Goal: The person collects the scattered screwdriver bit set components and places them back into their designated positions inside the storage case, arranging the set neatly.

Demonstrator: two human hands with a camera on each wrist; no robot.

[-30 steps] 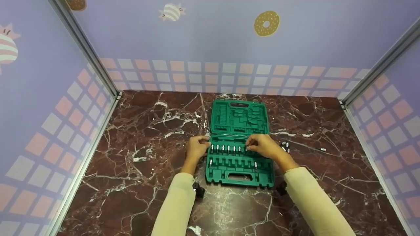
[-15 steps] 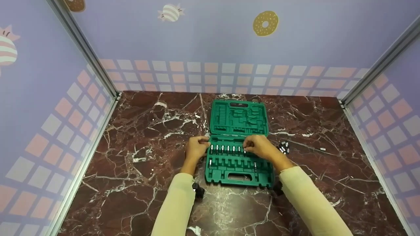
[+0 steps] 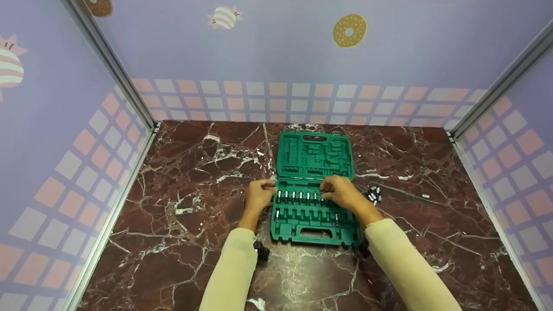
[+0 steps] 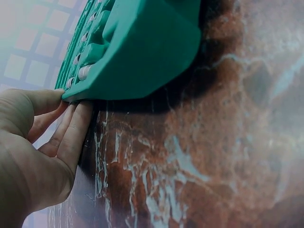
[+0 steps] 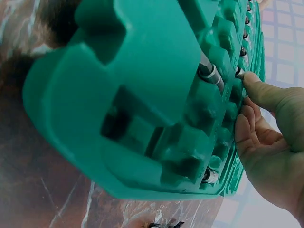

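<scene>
An open green tool case point(image 3: 316, 211) lies on the marble-patterned surface, its moulded lid point(image 3: 315, 153) folded back. Several silver bit sockets point(image 3: 293, 197) stand in a row in the case's back slots. My left hand point(image 3: 258, 196) grips the case's left edge, thumb on the rim and fingers against the side below it. Over the back row's right part is my right hand point(image 3: 342, 192). In the right wrist view its thumb point(image 5: 256, 85) presses on a bit socket point(image 5: 239, 72) seated in a slot, while the other fingers bend loosely beside it.
A small heap of loose bit sockets point(image 3: 374, 195) lies right of the case, and a single silver piece point(image 3: 425, 196) lies farther right. Two bit sockets sit in the front row, a left one point(image 3: 277, 214) and a right one point(image 3: 336, 219). Patterned walls point(image 3: 276, 52) enclose the surface.
My right hand has shifted slightly left along the back row since a second ago; a bit socket now shows in the slot under its thumb. My left hand stays on the case edge.
</scene>
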